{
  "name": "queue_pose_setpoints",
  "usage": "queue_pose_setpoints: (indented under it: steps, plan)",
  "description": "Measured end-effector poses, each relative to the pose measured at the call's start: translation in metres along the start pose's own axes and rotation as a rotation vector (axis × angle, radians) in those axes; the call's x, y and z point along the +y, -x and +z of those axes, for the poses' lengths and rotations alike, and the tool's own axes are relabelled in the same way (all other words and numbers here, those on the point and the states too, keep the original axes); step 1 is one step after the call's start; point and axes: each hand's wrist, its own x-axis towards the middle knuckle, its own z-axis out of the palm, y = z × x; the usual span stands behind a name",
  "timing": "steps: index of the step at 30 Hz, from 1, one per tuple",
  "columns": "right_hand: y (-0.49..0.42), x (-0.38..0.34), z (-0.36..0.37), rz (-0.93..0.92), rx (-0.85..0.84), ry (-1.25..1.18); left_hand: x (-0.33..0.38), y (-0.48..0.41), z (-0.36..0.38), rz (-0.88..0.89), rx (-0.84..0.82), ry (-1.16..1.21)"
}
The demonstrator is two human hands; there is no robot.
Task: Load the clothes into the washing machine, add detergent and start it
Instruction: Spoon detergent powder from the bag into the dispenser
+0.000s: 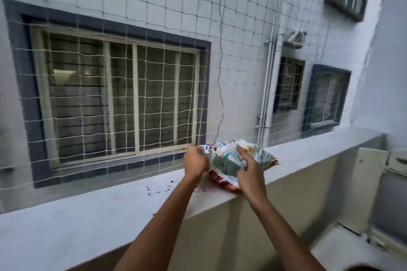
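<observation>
A crumpled detergent bag (pixel 229 160), white with blue and red print, lies on top of the grey parapet ledge (pixel 110 211). My left hand (pixel 195 161) grips the bag's left edge with curled fingers. My right hand (pixel 250 172) pinches the bag's front side, fingers bent onto the plastic. Part of a white washing machine (pixel 343 248) shows at the lower right, below the ledge; its drum and the clothes are out of view.
A rope safety net (pixel 123 86) rises from the far edge of the ledge, with a neighbouring wall and windows behind. Small blue and red detergent grains (pixel 158 189) lie scattered on the ledge left of the bag. A white panel (pixel 372 160) stands at right.
</observation>
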Motion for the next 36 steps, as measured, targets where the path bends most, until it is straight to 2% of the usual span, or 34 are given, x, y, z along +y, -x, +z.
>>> queue_pose_setpoints:
  steps: [4, 11, 13, 16, 18, 20, 22, 25, 29, 36]
  plan:
    - [0.001, 0.005, -0.014, 0.009, 0.042, -0.025, 0.016, 0.032, 0.004, 0.071, 0.019, -0.037]
    - [-0.001, 0.017, -0.062, 0.002, 0.103, 0.026, 0.029, 0.075, 0.015, 0.198, -0.118, -0.011]
    - [0.006, 0.011, -0.072, -0.071, 0.125, 0.111, 0.025, 0.079, 0.017, 0.226, -0.114, -0.022]
    - [0.028, -0.007, -0.076, -0.275, 0.345, 0.176, 0.022, 0.089, 0.016, 0.262, -0.122, 0.038]
    - [0.041, -0.021, -0.072, -0.341, 0.394, 0.168, 0.023, 0.094, 0.014, 0.269, -0.111, 0.12]
    - [0.046, -0.029, -0.063, -0.3, 0.27, 0.236, 0.023, 0.096, 0.012, 0.253, -0.119, 0.207]
    - [0.044, -0.032, -0.053, -0.241, 0.115, 0.416, 0.022, 0.096, 0.01, 0.241, -0.146, 0.267]
    - [0.04, -0.035, -0.044, -0.187, -0.008, 0.726, 0.02, 0.098, 0.008, 0.215, -0.186, 0.283]
    - [0.039, -0.037, -0.032, -0.131, -0.076, 0.936, 0.013, 0.097, 0.009, 0.188, -0.233, 0.276]
    - [0.034, -0.041, -0.028, -0.045, -0.105, 1.028, 0.012, 0.095, 0.008, 0.151, -0.281, 0.33]
